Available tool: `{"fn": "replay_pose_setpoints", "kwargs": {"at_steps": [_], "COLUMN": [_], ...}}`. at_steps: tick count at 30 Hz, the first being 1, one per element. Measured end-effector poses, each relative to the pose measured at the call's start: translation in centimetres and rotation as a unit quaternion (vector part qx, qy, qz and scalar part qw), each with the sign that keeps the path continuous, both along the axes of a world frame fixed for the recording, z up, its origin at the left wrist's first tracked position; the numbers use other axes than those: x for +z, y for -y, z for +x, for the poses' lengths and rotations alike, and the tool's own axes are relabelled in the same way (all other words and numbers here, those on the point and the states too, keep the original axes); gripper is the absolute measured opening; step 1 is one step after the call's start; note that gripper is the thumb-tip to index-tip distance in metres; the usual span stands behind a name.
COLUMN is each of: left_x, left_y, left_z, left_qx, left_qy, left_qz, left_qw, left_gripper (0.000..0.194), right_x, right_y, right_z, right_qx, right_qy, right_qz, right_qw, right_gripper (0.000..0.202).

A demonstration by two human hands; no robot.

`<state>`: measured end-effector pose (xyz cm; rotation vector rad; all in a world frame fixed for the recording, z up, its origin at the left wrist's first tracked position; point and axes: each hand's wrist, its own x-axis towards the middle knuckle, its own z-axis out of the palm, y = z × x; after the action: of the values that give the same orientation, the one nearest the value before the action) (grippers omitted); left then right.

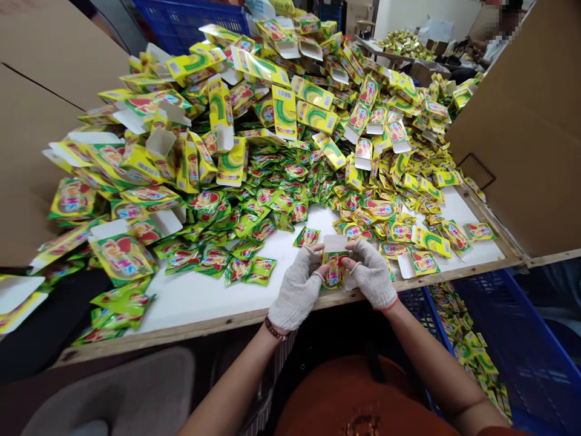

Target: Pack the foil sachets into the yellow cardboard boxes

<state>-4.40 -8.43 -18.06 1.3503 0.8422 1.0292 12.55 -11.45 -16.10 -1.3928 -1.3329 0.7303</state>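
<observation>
Between my hands, near the table's front edge, is a small yellow and green candy box [334, 269] with its white top flap raised. My left hand [300, 284], in a white glove with bare fingertips, pinches the box's left side. The gloved right hand [371, 272] grips its right side, thumb on the printed front. Just beyond the box lies a single green candy packet [307, 237]. Green packets [254, 218] are heaped to the left, and yellow packets [363, 218] lie to the right. A box with a white open flap [424, 263] rests right of my right hand.
Many open yellow boxes [218, 109] are piled across the back of the white table [190, 303]. Cardboard panels [517, 139] stand at both sides. Below right, a blue crate [531, 351] holds filled-looking boxes [472, 351]. Another person [499, 36] is at the back right.
</observation>
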Motion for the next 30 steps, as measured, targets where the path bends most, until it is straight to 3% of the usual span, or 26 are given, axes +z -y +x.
{"fn": "replay_pose_setpoints", "kwargs": {"at_steps": [5, 9, 12, 15, 17, 19, 23, 25, 30], "left_x": [0.8, 1.1, 1.1, 0.9, 0.8, 0.8, 1.5, 2.0, 3.0], "left_y": [-0.4, -0.8, -0.9, -0.9, -1.0, -1.0, -1.0, -1.0, -1.6], "left_z": [-1.1, -1.7, -1.6, -1.3, -1.1, -1.1, -1.5, -1.8, -2.3], "left_qx": [-0.032, 0.022, 0.036, 0.045, 0.033, 0.018, 0.015, 0.014, -0.024], "left_qy": [-0.066, -0.095, -0.088, -0.014, 0.02, 0.007, -0.079, -0.1, -0.092], "left_qz": [0.037, 0.068, 0.05, -0.007, -0.03, -0.018, 0.075, 0.088, 0.03], "left_qw": [0.997, 0.993, 0.994, 0.999, 0.999, 1.0, 0.994, 0.991, 0.995], "left_gripper": [0.032, 0.021, 0.022, 0.04, 0.055, 0.046, 0.019, 0.022, 0.03], "right_x": [-0.5, 0.1, 0.4, 0.3, 0.0, 0.0, 1.2, 1.8, 2.3], "right_y": [0.1, -0.1, -0.5, -0.9, -1.1, -1.0, -0.8, -0.7, -0.8], "right_z": [0.1, -0.6, -1.2, -1.4, -1.3, -1.1, -1.0, -0.9, -0.9], "right_qx": [0.01, 0.079, 0.132, 0.099, 0.09, 0.097, 0.109, 0.117, 0.102], "right_qy": [0.014, 0.071, 0.105, 0.096, 0.038, -0.002, 0.068, 0.092, 0.054], "right_qz": [-0.009, 0.036, 0.03, -0.001, -0.008, -0.012, -0.005, 0.004, -0.032], "right_qw": [1.0, 0.994, 0.985, 0.99, 0.995, 0.995, 0.992, 0.989, 0.993], "right_gripper": [0.028, 0.023, 0.022, 0.016, 0.024, 0.036, 0.021, 0.023, 0.023]}}
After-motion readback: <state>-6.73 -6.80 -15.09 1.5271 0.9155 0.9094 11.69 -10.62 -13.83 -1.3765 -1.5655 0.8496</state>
